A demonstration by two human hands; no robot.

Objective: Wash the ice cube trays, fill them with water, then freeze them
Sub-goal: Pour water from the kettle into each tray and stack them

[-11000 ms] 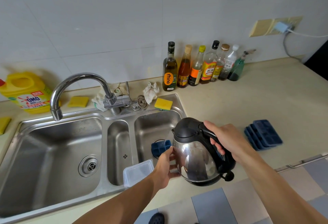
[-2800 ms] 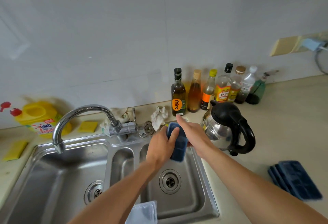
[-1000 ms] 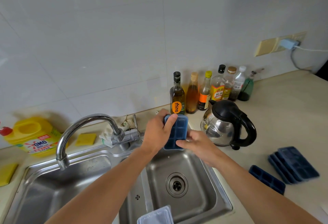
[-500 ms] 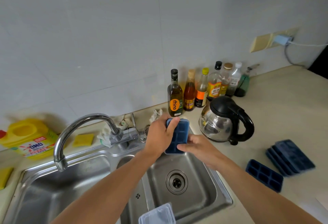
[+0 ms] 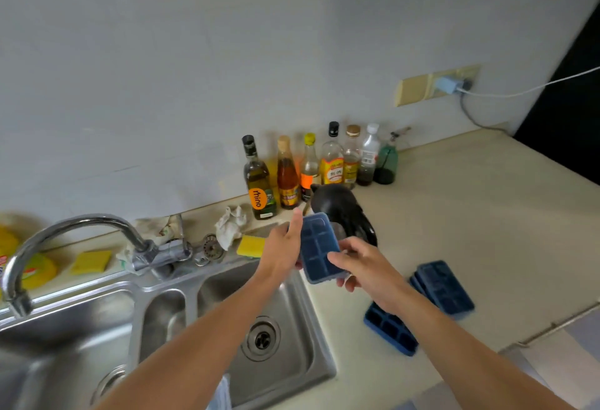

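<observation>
Broadly, the counter point(image 5: 470, 215) runs right of the sink point(image 5: 302, 354), with the kettle point(image 5: 337, 205) standing by the sink's far right corner. Nearer the front edge lies a stack point(image 5: 444, 289) of blue lidded trays, and just beside it an open tray point(image 5: 389, 331) with its cells facing up.

The tray point(image 5: 316, 247) in hand is held tilted in the air, in front of the kettle, above the line where sink meets counter. It seems to carry a lid. The left hand point(image 5: 282, 250) holds its left edge, the forefinger point(image 5: 297, 223) straight along that edge; its other fingers are hidden behind the tray. The right hand point(image 5: 367, 267) pinches the near right corner, its thumb point(image 5: 337, 260) on top and its fingers curled beneath.

The step looks like freeing the lid, so that this tray can join the open one for filling. To do it well, the left hand should steady the body while the right peels from the corner upward, not straight off, since a soft lid probably lets go bit by bit. Keeping the tray over the sink would catch any drips. The tilt matters little while the cells are dry. Once open, it should lie flat, close to the kettle and clear of the counter's edge.
</observation>
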